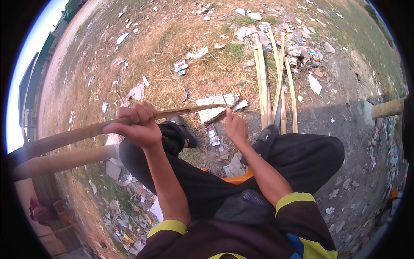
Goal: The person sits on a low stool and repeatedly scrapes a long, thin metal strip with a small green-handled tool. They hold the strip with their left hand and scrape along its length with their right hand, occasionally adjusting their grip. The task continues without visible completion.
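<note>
My left hand [137, 124] is closed round a long bamboo strip [69, 140], its thumb lying along the strip. The strip runs from the far left edge across to the middle, where its tip lies by a pale broken block [212, 114] on the ground. Closed on a knife, my right hand [236, 128] is beside that tip. The knife's thin blade [225, 102] points up and away, at the end of the strip; whether it touches cannot be made out. The knife's handle is hidden in my fist.
Several split bamboo strips [262, 82] lie on the ground ahead, right of centre. A thick bamboo pole [64, 162] shows at my left, another pole end [388, 108] at the right edge. Litter and dry grass [172, 39] surround my bent legs [297, 157]. My shoe [186, 129] is near the block.
</note>
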The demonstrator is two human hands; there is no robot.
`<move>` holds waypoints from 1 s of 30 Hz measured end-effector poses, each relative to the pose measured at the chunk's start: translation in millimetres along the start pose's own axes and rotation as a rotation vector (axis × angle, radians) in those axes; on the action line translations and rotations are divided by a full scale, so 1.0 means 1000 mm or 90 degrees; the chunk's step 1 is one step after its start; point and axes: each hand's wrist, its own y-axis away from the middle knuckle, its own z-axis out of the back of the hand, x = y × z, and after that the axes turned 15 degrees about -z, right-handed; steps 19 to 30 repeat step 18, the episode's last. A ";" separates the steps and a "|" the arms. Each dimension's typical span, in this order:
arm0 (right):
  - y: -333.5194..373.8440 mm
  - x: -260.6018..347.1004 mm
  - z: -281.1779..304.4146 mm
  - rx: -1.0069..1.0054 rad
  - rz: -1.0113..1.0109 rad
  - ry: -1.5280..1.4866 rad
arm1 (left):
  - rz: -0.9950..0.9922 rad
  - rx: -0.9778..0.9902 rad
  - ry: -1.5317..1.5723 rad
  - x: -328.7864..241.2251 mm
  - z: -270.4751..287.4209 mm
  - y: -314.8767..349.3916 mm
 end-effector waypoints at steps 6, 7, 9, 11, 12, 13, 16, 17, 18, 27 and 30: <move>0.008 0.028 -0.012 0.073 0.143 -0.031 | 0.021 0.008 -0.045 -0.002 -0.008 0.001; -0.008 0.015 -0.026 0.065 0.102 0.000 | 0.024 0.014 -0.037 -0.001 -0.009 0.002; -0.036 -0.007 -0.043 0.049 0.024 0.055 | 0.020 0.039 -0.008 0.000 -0.009 0.002; -0.045 -0.015 -0.046 0.048 0.016 0.042 | 0.006 0.075 0.035 0.003 -0.005 0.002; -0.047 -0.014 -0.047 0.042 0.013 0.045 | 0.014 0.062 0.017 0.002 -0.007 0.001; -0.048 -0.014 -0.047 0.036 0.010 0.048 | 0.022 0.049 -0.001 0.001 -0.009 -0.001; -0.042 -0.003 -0.039 0.124 0.044 0.045 | 0.025 0.060 0.006 -0.003 -0.006 0.003; -0.049 -0.006 -0.042 0.091 0.012 0.054 | 0.022 0.076 0.030 -0.001 -0.008 0.002; -0.055 -0.023 -0.052 0.062 -0.029 0.071 | 0.033 0.102 0.060 0.001 -0.009 0.003; -0.055 -0.023 -0.052 0.062 -0.029 0.071 | 0.033 0.102 0.060 0.001 -0.009 0.003; -0.055 -0.023 -0.052 0.062 -0.029 0.071 | 0.033 0.102 0.060 0.001 -0.009 0.003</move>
